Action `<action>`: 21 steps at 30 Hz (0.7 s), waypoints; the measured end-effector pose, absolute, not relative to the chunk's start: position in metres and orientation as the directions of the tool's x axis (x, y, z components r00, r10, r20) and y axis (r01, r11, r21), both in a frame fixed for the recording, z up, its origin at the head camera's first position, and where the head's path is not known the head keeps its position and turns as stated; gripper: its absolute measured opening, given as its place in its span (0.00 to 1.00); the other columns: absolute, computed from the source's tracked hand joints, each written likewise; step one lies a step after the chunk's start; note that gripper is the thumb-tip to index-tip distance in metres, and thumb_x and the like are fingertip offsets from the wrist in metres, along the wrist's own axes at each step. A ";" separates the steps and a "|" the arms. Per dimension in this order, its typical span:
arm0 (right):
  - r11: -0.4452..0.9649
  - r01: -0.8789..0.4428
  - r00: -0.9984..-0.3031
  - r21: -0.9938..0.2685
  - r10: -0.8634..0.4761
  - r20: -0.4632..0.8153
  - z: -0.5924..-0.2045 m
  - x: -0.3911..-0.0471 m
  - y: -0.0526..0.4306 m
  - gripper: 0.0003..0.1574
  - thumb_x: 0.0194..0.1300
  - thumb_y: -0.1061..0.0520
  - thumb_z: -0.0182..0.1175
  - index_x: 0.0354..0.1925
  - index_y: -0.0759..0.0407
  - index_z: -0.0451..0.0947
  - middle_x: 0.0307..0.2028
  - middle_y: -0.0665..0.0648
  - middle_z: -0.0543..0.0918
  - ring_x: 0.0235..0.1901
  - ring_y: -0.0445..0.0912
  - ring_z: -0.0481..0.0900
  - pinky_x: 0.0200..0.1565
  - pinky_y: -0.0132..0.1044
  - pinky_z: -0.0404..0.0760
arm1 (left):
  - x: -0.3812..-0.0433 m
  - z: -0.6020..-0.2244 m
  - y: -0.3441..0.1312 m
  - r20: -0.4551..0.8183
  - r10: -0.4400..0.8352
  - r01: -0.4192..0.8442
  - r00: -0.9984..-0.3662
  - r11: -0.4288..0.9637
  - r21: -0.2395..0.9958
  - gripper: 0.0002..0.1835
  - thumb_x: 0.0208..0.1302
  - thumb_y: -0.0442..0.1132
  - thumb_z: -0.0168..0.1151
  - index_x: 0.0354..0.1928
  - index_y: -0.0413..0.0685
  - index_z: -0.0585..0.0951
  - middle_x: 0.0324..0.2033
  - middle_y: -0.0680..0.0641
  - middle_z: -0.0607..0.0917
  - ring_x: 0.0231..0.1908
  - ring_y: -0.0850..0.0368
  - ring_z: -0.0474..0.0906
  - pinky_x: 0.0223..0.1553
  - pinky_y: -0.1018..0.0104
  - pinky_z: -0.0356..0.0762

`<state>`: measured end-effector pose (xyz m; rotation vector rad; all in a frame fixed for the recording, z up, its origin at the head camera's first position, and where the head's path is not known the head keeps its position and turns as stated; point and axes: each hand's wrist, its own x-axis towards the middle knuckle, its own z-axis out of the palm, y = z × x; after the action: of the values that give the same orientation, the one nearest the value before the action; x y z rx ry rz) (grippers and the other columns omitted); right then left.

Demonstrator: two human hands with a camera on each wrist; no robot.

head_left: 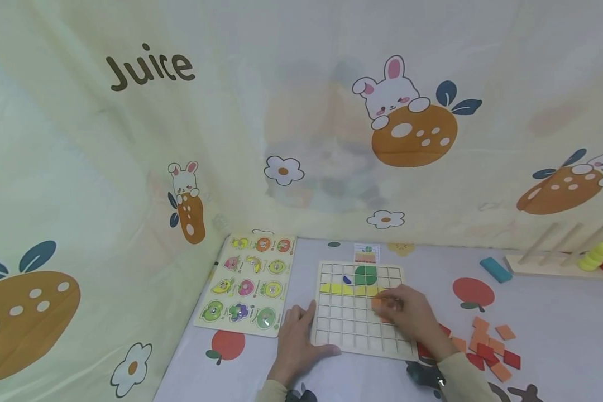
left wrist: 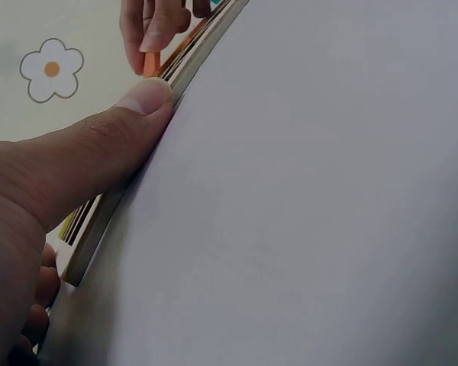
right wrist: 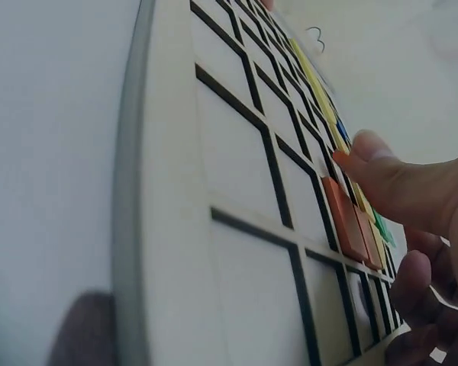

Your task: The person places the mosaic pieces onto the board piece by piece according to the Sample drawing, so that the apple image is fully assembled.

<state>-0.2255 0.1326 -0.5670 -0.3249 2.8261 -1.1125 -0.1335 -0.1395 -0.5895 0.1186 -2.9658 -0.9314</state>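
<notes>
A wooden grid board (head_left: 349,350) lies on the table, with a row of yellow tiles (head_left: 336,288), green pieces (head_left: 365,275) and a small blue piece (head_left: 347,279) in its cells. At its lower left corner rests my left hand (head_left: 297,345), thumb along the near edge (left wrist: 141,103) and fingers by the left side. My right hand (head_left: 413,314) pinches an orange square tile (left wrist: 151,64) over the right half of the board. Below the yellow row, a reddish-orange tile (right wrist: 343,221) sits in a cell next to another orange tile (right wrist: 368,238).
Loose orange and red tiles (head_left: 505,332) are scattered to the right. A fruit puzzle board (head_left: 248,279) stands left, a picture card (head_left: 366,253) behind the grid. Farther right are a teal block (head_left: 495,270) and a pegged wooden rack (head_left: 542,266). A printed curtain (head_left: 326,184) closes off the back.
</notes>
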 end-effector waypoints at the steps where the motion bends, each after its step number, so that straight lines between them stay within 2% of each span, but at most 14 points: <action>1: 0.720 -0.168 -0.973 -0.673 -0.233 -0.007 -0.565 -0.225 0.131 0.20 0.60 0.52 0.79 0.51 0.48 0.91 0.37 0.49 0.82 0.37 0.46 0.74 0.37 0.36 0.73 | -0.134 -0.589 -0.140 0.007 -0.082 -0.063 -0.997 0.818 0.571 0.68 0.35 0.73 0.83 0.80 0.53 0.68 0.38 0.58 0.63 0.39 0.64 0.56 0.37 0.70 0.57; 5: 0.732 -0.186 -0.969 -0.655 -0.248 -0.003 -0.562 -0.226 0.129 0.21 0.59 0.52 0.80 0.52 0.49 0.91 0.35 0.49 0.82 0.35 0.46 0.73 0.35 0.35 0.71 | -0.134 -0.589 -0.140 0.012 -0.080 -0.059 -0.997 0.822 0.567 0.68 0.36 0.73 0.83 0.80 0.53 0.68 0.38 0.58 0.63 0.39 0.64 0.56 0.37 0.70 0.57; 9: 0.733 -0.157 -0.973 -0.661 -0.231 -0.026 -0.565 -0.227 0.130 0.23 0.59 0.51 0.80 0.53 0.50 0.90 0.39 0.50 0.85 0.37 0.46 0.75 0.37 0.36 0.73 | -0.134 -0.589 -0.139 0.020 -0.078 -0.053 -0.997 0.829 0.557 0.68 0.36 0.73 0.83 0.80 0.52 0.68 0.38 0.58 0.64 0.39 0.65 0.56 0.37 0.70 0.57; 14: 0.743 -0.122 -0.977 -0.657 -0.206 -0.052 -0.570 -0.229 0.129 0.18 0.61 0.48 0.79 0.49 0.50 0.91 0.40 0.50 0.86 0.38 0.46 0.77 0.39 0.38 0.75 | -0.134 -0.589 -0.140 0.028 -0.077 -0.049 -0.997 0.834 0.549 0.68 0.35 0.73 0.83 0.80 0.53 0.69 0.38 0.58 0.64 0.39 0.65 0.57 0.38 0.70 0.57; 21: 0.750 -0.155 -0.976 -0.642 -0.217 -0.018 -0.569 -0.230 0.125 0.16 0.63 0.45 0.77 0.47 0.49 0.93 0.39 0.49 0.87 0.36 0.45 0.76 0.39 0.38 0.75 | -0.135 -0.591 -0.140 0.015 -0.082 -0.061 -0.997 0.839 0.540 0.68 0.36 0.75 0.82 0.80 0.54 0.68 0.39 0.58 0.64 0.39 0.64 0.57 0.38 0.70 0.57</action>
<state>-0.2300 0.1250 -0.5690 -0.3044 2.8528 -1.0347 -0.1345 -0.1397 -0.5909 0.1158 -2.9769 -0.8725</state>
